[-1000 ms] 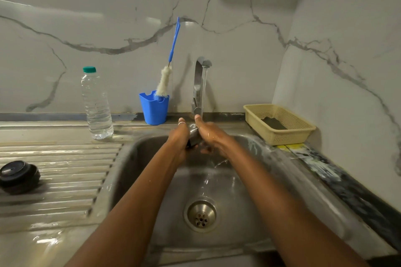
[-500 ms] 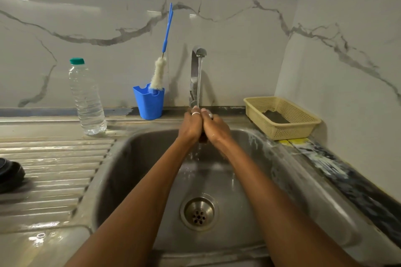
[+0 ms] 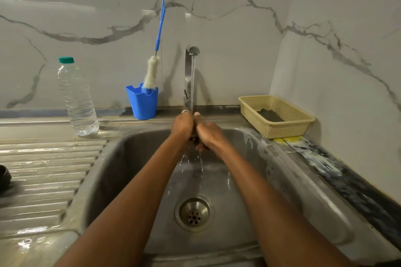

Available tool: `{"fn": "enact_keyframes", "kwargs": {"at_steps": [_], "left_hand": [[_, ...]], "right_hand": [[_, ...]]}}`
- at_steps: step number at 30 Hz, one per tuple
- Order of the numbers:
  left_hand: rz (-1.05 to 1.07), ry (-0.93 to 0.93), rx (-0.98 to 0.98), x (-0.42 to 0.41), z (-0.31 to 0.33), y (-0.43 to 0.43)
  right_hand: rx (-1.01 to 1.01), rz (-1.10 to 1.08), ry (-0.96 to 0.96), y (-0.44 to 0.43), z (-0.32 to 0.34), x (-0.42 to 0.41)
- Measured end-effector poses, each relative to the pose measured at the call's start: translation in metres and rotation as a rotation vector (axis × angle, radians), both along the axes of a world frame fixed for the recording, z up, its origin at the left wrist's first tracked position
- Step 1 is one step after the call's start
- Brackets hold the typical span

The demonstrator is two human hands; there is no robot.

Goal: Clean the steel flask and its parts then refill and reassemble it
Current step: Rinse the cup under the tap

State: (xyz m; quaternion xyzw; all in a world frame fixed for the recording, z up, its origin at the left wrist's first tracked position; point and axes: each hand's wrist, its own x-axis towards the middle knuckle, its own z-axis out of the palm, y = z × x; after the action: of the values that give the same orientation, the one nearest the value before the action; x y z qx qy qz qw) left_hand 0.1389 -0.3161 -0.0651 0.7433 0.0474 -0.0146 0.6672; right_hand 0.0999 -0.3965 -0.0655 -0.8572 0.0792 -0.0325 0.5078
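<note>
Together, the left hand [image 3: 181, 124] and right hand [image 3: 208, 132] met thumbs-up under the tap's [image 3: 192, 56] stream near the sink's [image 3: 130, 158] back edge. Their fingers curled round one flask part [image 3: 193, 138], of which only a dark sliver showed between the palms. One black lid [image 3: 3, 178] lay at the drainboard's [image 3: 43, 169] left edge. One water bottle [image 3: 78, 97] and one brush [image 3: 152, 73] stood along the back edge.
</note>
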Motion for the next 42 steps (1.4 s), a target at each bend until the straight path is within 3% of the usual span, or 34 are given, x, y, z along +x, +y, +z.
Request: {"fn": "enact_keyframes", "kwargs": {"at_steps": [2, 4, 12, 19, 27, 36, 42], "left_hand": [[0.01, 0.131, -0.235, -0.002, 0.001, 0.008], [-0.016, 0.211, -0.338, -0.005, 0.001, 0.016], [-0.208, -0.052, -0.097, -0.015, -0.003, 0.02], [-0.113, -0.263, 0.049, -0.021, -0.011, 0.02], [0.021, 0.116, -0.373, -0.016, -0.007, 0.027], [-0.2, 0.102, -0.37, -0.01, -0.009, 0.032], [-0.18, 0.116, -0.481, -0.012, -0.006, 0.035]], "right_hand": [[-0.148, 0.055, -0.099, 0.001, -0.005, 0.004], [-0.218, 0.099, -0.189, 0.004, -0.007, 0.009], [-0.338, -0.027, -0.301, 0.003, -0.004, 0.002], [-0.25, -0.111, -0.278, 0.003, 0.0, 0.01], [-0.262, 0.202, -0.453, 0.001, -0.006, 0.002], [-0.274, -0.192, -0.555, 0.001, -0.006, 0.009], [-0.154, 0.113, -0.398, 0.001, -0.003, 0.0]]}}
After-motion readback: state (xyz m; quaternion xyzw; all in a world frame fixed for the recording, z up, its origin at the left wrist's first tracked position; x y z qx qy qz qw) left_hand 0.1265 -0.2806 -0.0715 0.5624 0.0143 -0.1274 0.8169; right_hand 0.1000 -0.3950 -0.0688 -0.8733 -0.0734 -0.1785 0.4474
